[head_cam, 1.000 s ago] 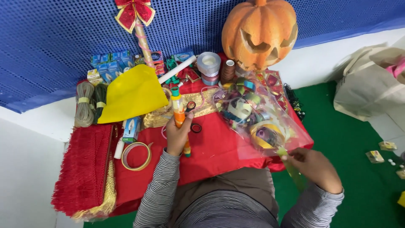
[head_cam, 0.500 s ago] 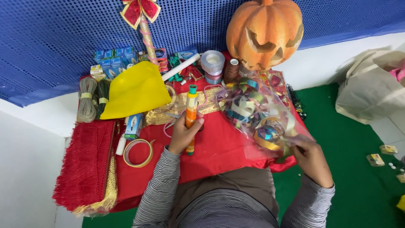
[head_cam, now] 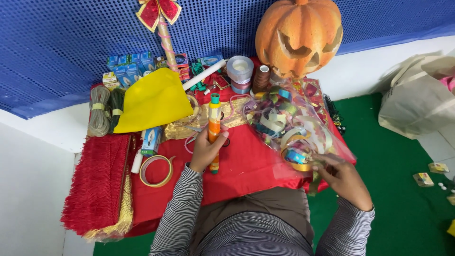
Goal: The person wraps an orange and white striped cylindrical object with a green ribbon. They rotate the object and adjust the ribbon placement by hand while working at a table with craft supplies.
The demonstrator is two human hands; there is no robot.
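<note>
Starting far out from our left fingers, a red fringe [head_cam: 97,182] hangs over the edge of the red cloth [head_cam: 246,168], with two cord hanks [head_cam: 104,110] up beyond it. Closer in, just outside those fingers, there's a tape ring [head_cam: 155,170] lying flat, a small blue box [head_cam: 151,141] above it, and a yellow felt piece [head_cam: 154,100] further up with more blue boxes [head_cam: 129,64] behind it.

Our left hand [head_cam: 206,151] is wrapped tight around an orange tube [head_cam: 214,130]. The tube stands pretty much upright, green cap poking out above the fingers, bottom end sticking out below the palm and down at the cloth. A bow wand [head_cam: 161,23] leans against the blue mesh wall [head_cam: 61,47] well above that hand.

Between the two hands, up past the fingertips, sit a grey tape roll [head_cam: 240,70] and a brown spool [head_cam: 261,78], with the pumpkin [head_cam: 298,35] behind them.

Our right hand [head_cam: 345,178] is closed on the near corner of a clear bag [head_cam: 294,128] stuffed with ribbon rolls. We think it's a pinch with thumb and fingers, but the plastic and glare hide the fingertips, so hard to say exactly. The bag spreads up and inward from those fingers, resting on the cloth.

Way outside the right hand, a cream tote [head_cam: 419,97] sits on the green floor [head_cam: 393,189].
</note>
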